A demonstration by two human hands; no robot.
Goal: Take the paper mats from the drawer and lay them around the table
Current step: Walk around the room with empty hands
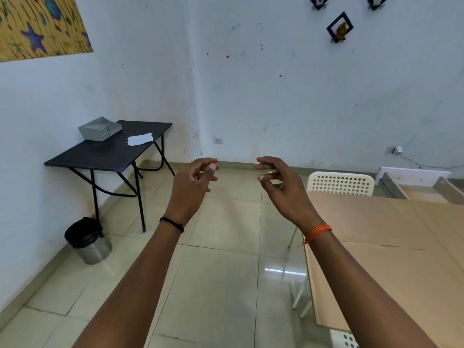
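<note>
We hold both arms out over the floor: left hand (192, 183) & right hand (281, 182) loosely curled, gripping nothing. Table (391, 247) sits at right w/ a white chair (341, 183) behind. Further off, an open drawer (414, 182); mats not visible. Black side table (108, 149) far left, bin (88, 241) under it.

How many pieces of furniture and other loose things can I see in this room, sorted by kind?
Tables: 2, a black folding table and a tan table
Chairs: 1, white chair
Bins: 1, bin
Grey drawer boxes: 1, drawer box
White papers: 1, paper
Total: 6
</note>
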